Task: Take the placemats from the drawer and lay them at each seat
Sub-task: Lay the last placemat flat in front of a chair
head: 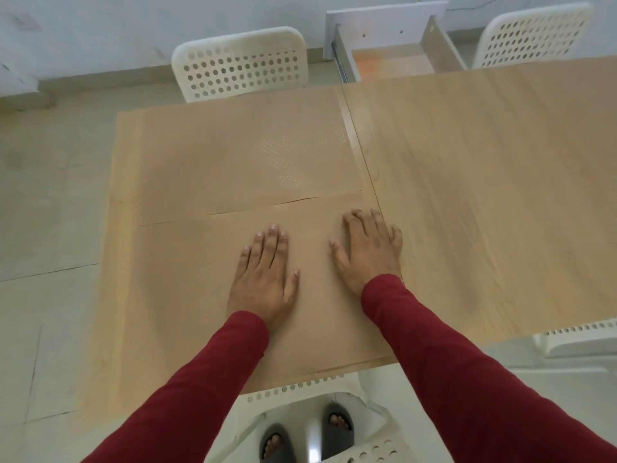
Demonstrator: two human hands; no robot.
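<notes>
Going left to right, the main risk sits under the left hand (263, 282): it lies flat, fingers straight and together, on the near tan perforated rectangular placemat (207, 295), and any sideways drag from it could skew that thin sheet, which already seems to overlap the far tan perforated placemat (240, 155) along a slightly lifted, wavy seam at about 12 o'clock from the fingertips. The right hand (369, 248) rests palm down near the mat's right edge, fingers spread and a little bent, holding nothing; a push from it toward 3 o'clock could slide the mat across the join in the light wood-grain worktop (484, 178). Both mats match the worktop closely in colour, so a crooked edge would be easy to miss. Both hands press on the near mat, apart from each other, with the far mat beyond them in front of the white perforated plastic chair (240, 61). At about 1 o'clock the white open drawer (390, 31) juts out; whether more mats lie in it I cannot tell, and the right-hand seats appear not yet laid.
</notes>
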